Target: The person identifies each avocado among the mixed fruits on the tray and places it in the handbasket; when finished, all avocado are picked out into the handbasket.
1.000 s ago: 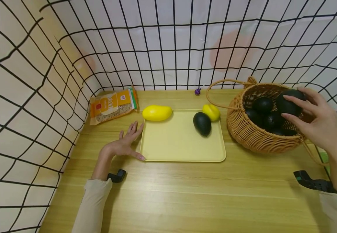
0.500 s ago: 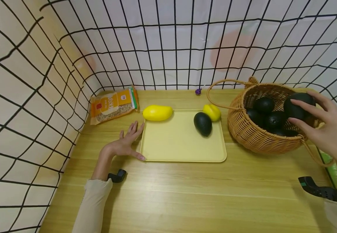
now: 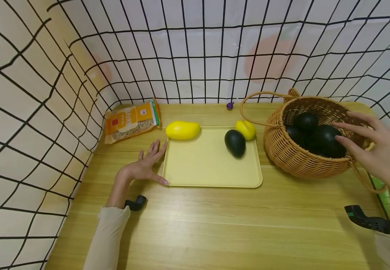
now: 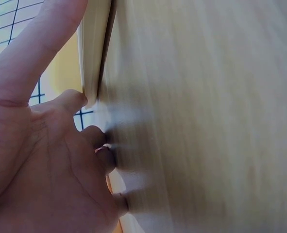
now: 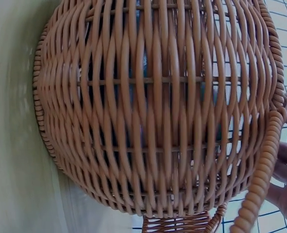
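Observation:
My left hand (image 3: 142,167) lies with spread fingers at the left edge of a pale yellow tray (image 3: 205,168); its thumb and forefinger touch the rim. A yellow mango (image 3: 183,130) sits at the tray's back left corner. At the back right are a dark avocado (image 3: 235,143) and a smaller yellow fruit (image 3: 245,129). My right hand (image 3: 375,140) is over the right side of a wicker basket (image 3: 302,161), fingers extended and holding nothing. Close to its fingertips, a large dark avocado (image 3: 327,140) lies in the basket among other avocados (image 3: 305,122). In the right wrist view, the basket's weave hides most of them.
An orange bag of grains (image 3: 132,122) lies at the back left. A small purple wrapped candy (image 3: 230,106) is near the back grid (image 3: 198,58). The basket's handle (image 3: 262,93) sticks out to the left. Something green (image 3: 383,195) shows at the right edge.
My right hand first moved right with the avocado, then let it go; the avocado has dropped onto the others in the basket. My left hand and the tray have stayed put.

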`<act>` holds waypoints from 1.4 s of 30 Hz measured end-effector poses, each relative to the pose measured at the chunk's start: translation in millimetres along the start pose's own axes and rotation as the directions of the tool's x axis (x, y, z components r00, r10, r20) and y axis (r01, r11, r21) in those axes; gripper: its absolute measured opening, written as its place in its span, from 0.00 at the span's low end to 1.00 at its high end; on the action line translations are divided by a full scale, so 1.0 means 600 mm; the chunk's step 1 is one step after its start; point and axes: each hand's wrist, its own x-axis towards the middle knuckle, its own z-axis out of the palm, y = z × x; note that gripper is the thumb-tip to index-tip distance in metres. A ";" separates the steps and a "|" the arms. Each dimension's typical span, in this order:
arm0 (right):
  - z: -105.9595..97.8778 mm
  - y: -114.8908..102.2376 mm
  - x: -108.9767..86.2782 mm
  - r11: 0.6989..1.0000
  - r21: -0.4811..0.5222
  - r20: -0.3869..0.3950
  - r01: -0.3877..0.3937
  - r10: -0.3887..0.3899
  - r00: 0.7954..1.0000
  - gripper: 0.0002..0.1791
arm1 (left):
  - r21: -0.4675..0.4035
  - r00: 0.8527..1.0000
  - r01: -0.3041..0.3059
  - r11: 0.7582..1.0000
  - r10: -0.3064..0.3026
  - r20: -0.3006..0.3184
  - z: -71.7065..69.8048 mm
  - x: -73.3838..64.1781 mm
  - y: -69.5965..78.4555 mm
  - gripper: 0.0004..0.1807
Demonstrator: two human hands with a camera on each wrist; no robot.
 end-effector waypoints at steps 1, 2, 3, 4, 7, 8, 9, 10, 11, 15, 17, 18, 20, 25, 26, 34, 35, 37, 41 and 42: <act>0.002 -0.001 0.001 1.000 -0.002 0.001 -0.002 0.002 1.000 0.16 | 0.002 1.000 0.000 1.000 0.000 0.000 0.000 0.000 0.000 0.75; 0.003 -0.003 0.001 1.000 0.002 0.002 -0.006 0.006 1.000 0.16 | 0.003 1.000 0.001 1.000 -0.001 -0.001 0.000 0.000 -0.001 0.75; 0.004 -0.005 0.002 1.000 0.013 0.005 -0.014 0.014 1.000 0.16 | 0.005 1.000 0.001 1.000 -0.001 -0.002 0.000 0.000 -0.002 0.76; 0.006 -0.009 0.003 0.999 0.028 0.008 -0.021 0.021 1.000 0.17 | 0.007 1.000 0.002 1.000 -0.002 -0.001 0.000 -0.001 -0.002 0.76; 0.013 -0.022 0.009 0.995 0.090 0.024 -0.037 0.035 0.999 0.20 | 0.008 1.000 0.003 1.000 -0.003 -0.004 0.000 -0.001 -0.004 0.76; 0.015 -0.029 0.011 0.993 0.112 0.033 -0.046 0.043 0.999 0.21 | 0.008 1.000 0.002 1.000 -0.002 -0.005 0.000 -0.001 -0.004 0.76; 0.018 -0.036 0.014 0.988 0.143 0.042 -0.057 0.052 0.998 0.23 | 0.007 1.000 0.002 1.000 -0.002 -0.005 0.000 -0.002 -0.004 0.76; 0.021 -0.043 0.017 0.984 0.167 0.046 -0.056 0.049 0.998 0.24 | 0.005 1.000 0.001 1.000 -0.001 -0.004 -0.001 -0.002 -0.004 0.76; 0.024 -0.051 0.021 0.980 0.189 0.054 -0.055 0.046 0.997 0.25 | 0.004 1.000 0.000 1.000 0.000 -0.004 -0.001 -0.002 -0.003 0.76; 0.037 -0.084 0.034 0.968 0.247 0.075 -0.042 0.024 0.997 0.30 | -0.001 1.000 0.000 1.000 0.000 -0.002 -0.002 -0.002 -0.002 0.76; 0.045 -0.102 0.041 0.964 0.264 0.081 -0.019 -0.003 0.997 0.31 | -0.001 1.000 0.001 1.000 -0.001 -0.002 -0.002 -0.003 0.000 0.76; 0.050 -0.112 0.045 0.962 0.272 0.084 -0.008 -0.015 0.996 0.32 | 0.000 1.000 0.002 1.000 -0.002 -0.003 -0.002 -0.003 0.000 0.76; 0.062 -0.131 0.052 0.959 0.281 0.084 0.029 -0.055 0.995 0.33 | 0.000 1.000 0.003 1.000 -0.003 -0.002 -0.002 -0.003 0.001 0.76; 0.097 -0.176 0.067 0.952 0.277 0.093 0.129 -0.160 0.983 0.37 | -0.004 1.000 -0.001 1.000 0.001 0.003 -0.001 -0.002 0.001 0.76; 0.105 -0.185 0.069 0.949 0.278 0.093 0.148 -0.180 0.979 0.37 | -0.004 1.000 -0.002 1.000 0.002 0.004 -0.001 -0.001 0.002 0.76; 0.158 -0.233 0.078 0.926 0.307 0.140 0.221 -0.274 0.952 0.35 | 0.005 1.000 -0.001 1.000 0.000 0.004 0.000 -0.001 0.003 0.76; 0.165 -0.237 0.079 0.927 0.306 0.155 0.217 -0.274 0.949 0.35 | 0.009 1.000 0.000 1.000 0.000 0.004 0.000 -0.001 0.003 0.76; 0.178 -0.241 0.079 0.932 0.302 0.184 0.202 -0.265 0.947 0.34 | 0.008 1.000 -0.003 1.000 0.003 0.002 0.000 0.000 0.001 0.76; 0.203 -0.243 0.077 0.940 0.297 0.226 0.166 -0.239 0.945 0.33 | 0.003 1.000 -0.006 1.000 0.006 -0.001 0.001 0.001 -0.001 0.76; 0.208 -0.244 0.076 0.943 0.294 0.235 0.158 -0.231 0.944 0.33 | 0.002 1.000 -0.006 1.000 0.006 0.000 0.001 0.001 -0.001 0.76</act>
